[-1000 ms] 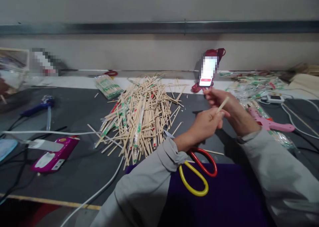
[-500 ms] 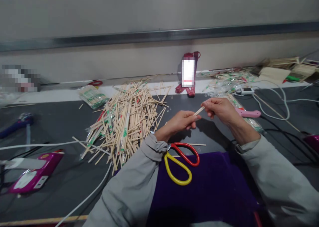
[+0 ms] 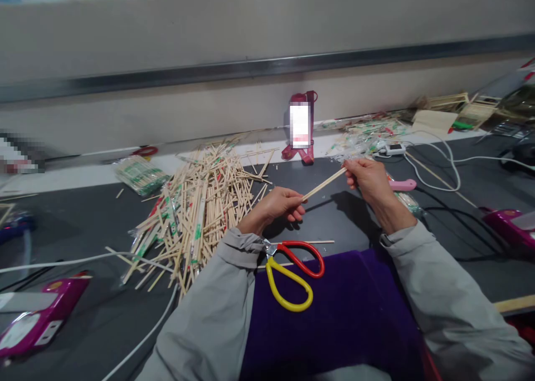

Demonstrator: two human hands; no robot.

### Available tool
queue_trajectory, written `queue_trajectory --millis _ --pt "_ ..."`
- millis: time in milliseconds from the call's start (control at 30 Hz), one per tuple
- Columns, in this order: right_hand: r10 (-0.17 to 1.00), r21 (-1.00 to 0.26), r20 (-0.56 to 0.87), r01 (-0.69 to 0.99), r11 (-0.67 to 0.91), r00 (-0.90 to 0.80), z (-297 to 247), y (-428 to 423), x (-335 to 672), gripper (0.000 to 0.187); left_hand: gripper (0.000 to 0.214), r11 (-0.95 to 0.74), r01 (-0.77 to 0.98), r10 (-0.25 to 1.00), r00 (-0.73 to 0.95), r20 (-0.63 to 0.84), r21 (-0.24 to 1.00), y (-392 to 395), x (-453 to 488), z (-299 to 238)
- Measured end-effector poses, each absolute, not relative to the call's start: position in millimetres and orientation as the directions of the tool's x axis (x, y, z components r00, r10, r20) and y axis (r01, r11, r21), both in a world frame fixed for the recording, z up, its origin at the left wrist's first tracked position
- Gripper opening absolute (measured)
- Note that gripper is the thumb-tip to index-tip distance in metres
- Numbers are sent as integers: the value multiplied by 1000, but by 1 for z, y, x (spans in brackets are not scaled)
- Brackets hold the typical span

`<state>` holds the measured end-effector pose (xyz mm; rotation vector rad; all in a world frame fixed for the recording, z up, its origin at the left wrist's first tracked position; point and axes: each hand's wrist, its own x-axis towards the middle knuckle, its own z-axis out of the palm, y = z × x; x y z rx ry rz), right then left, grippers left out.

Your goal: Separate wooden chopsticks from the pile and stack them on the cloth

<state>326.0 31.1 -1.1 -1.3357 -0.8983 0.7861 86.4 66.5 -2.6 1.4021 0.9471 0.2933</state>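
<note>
Nearby, scissors (image 3: 292,272) beneath held stick (image 3: 324,184) (pile (image 3: 196,208) leftward)

stick (image 3: 324,184): ends hidden in left hand (image 3: 278,205), right hand (image 3: 368,176) | phone screen (image 3: 300,126): blurred | scissors (image 3: 272,257): blades under left sleeve (image 3: 228,292)

A thin pale wooden stick (image 3: 324,184) slants up to the right at the frame's centre, 1 end pinched in each hand.

Desk (image 3: 83,225): dark grey. Held stick (image 3: 324,184): pale tan wood. Scissors (image 3: 292,269): one loop red, one yellow. Cloth (image 3: 346,314) at near desk edge: deep purple. Stick pile (image 3: 217,191): tan; wrappers (image 3: 198,228) printed green, red. Sleeves (image 3: 217,314): light grey.
</note>
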Motion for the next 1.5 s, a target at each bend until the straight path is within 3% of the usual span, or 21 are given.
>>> queue_trajectory --millis 133,233,333,433,533,633,733,833,900,1033,1100,1167,1233,1300,1333,1400,1500 --pt "882 -990 139 76 118 449 1 27 324 28 13 297 301 685 594 -422 906 63 91 -7" --pt "861 -949 288 243 199 420 12 15 312 22 12 340 282 699 563 -441 897 61 94 -14" --pt "817 -813 486 504 292 310 30 -3 298 18 12 348 252 706 563 -430 903 60 97 -19" --pt "792 -621 595 704 345 136 44 -18 287 18 12 320 254 734 542 -408 913 57 100 -20" --pt "772 -495 635 778 387 20 52 -25 280 17 16 268 282 753 536 -383 921 51 103 -19" --pt "730 -448 683 784 429 -9 54 -27 281 14 18 189 310 771 542 -336 932 48 105 -18" --pt "714 -475 699 774 419 42 53 -28 289 10 18 34 371 827 510 -235 928 48 104 -15" --pt "757 -593 627 742 311 184 52 -27 297 10 25 -278 454 896 441 58 847 45 103 -5" --pt "776 -674 573 691 263 264 50 -23 299 11 32 -430 423 857 469 213 798 40 104 3" --pt "829 -768 505 563 306 239 49 -8 292 15 35 -475 271 726 658 199 837 25 113 12" --pt "859 -767 475 569 296 193 50 0 288 20 36 -445 283 732 661 163 850 21 116 12" --pt "859 -662 487 709 243 160 50 7 285 28 37 -433 334 776 611 157 837 21 117 11" --pt "830 -422 546 893 153 116 50 13 282 36 35 -448 391 801 575 167 804 24 116 8" --pt "808 -205 584 978 48 82 47 18 281 40 33 -465 451 811 562 162 762 28 114 4" --pt "817 -186 569 982 23 89 44 20 282 40 33 -472 485 817 555 158 736 29 114 3" --pt "873 -367 458 930 15 167 39 24 284 37 32 -483 551 830 535 157 681 31 112 -1" --pt "963 -780 151 626 -24 225 30 29 294 34 33 -510 618 833 527 166 599 30 111 -3"
